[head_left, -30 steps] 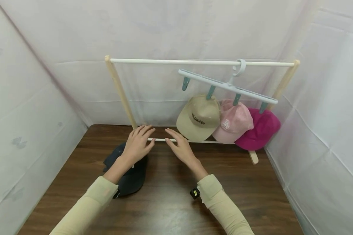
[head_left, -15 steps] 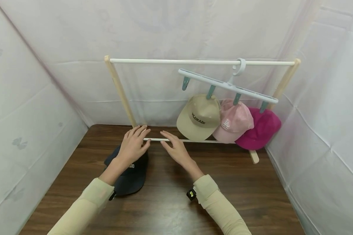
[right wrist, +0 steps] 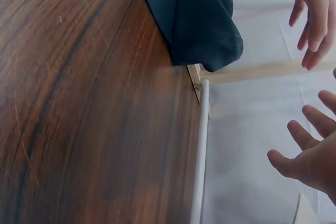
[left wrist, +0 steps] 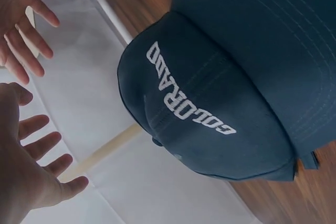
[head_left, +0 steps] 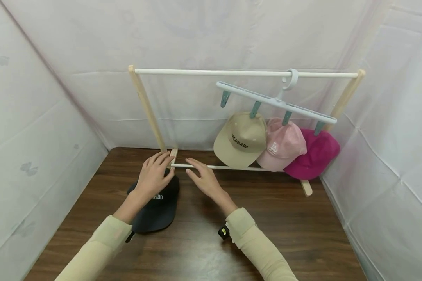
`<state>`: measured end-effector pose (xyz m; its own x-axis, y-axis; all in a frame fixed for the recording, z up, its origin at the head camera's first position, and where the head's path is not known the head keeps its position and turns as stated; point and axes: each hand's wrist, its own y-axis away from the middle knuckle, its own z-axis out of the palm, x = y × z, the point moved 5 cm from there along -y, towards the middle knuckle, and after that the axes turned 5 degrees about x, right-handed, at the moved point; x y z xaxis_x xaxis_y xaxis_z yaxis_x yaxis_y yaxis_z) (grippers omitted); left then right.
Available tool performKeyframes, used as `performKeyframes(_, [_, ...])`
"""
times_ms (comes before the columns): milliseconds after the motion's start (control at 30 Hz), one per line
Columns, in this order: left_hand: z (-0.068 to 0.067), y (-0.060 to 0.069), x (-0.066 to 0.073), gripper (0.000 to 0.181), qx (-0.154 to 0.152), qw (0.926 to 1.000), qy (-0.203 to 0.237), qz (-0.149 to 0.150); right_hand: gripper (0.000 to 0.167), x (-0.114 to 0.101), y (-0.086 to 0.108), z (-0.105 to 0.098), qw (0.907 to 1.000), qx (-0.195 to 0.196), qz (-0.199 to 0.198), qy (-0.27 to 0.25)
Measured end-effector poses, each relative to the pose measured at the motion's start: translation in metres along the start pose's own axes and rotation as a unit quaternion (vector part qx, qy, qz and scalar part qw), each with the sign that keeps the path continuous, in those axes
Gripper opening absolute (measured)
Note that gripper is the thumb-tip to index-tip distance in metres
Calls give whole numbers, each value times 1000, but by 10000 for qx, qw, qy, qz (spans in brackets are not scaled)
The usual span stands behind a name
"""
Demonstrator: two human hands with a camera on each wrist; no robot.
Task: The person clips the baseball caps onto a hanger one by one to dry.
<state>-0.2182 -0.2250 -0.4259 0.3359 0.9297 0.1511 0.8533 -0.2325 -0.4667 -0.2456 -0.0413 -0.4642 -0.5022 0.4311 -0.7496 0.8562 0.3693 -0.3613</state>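
Observation:
A dark navy cap [left wrist: 205, 108] with white COLORADO lettering lies on the wooden table at the left. My left hand [head_left: 154, 174] hovers above its crown, fingers spread and holding nothing; in the left wrist view a gap shows between hand and cap. Just to the right, my right hand [head_left: 205, 180] is in the air with its fingers extended, also holding nothing. From a pale blue hanger [head_left: 276, 102], teal clips hold a beige cap [head_left: 242, 138], a light pink cap [head_left: 282, 144] and a magenta cap [head_left: 314, 154]. One clip [head_left: 225, 98] at the left end holds no cap.
The hanger hooks over the white top bar [head_left: 211, 73] of a rack with wooden side posts [head_left: 147, 107]. A lower white bar [head_left: 218, 167] crosses near the table's back edge. White fabric walls [head_left: 38, 156] enclose the brown table [head_left: 197, 242].
Both hands have shifted left, the right hand further than the left, and more of the navy cap's lettering shows. The head view has turned slightly left. The hanging caps stay put.

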Motion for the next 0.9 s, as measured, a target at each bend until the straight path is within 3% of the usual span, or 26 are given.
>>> performKeyframes(600, [-4, 0, -21, 47, 91, 9999, -80, -69, 47, -9, -10, 30, 9996, -170, 160, -143])
performKeyframes(900, [4, 6, -44, 45, -232, 9987, -231, -381, 46, -6, -13, 44, 9989, -313, 348, -40])
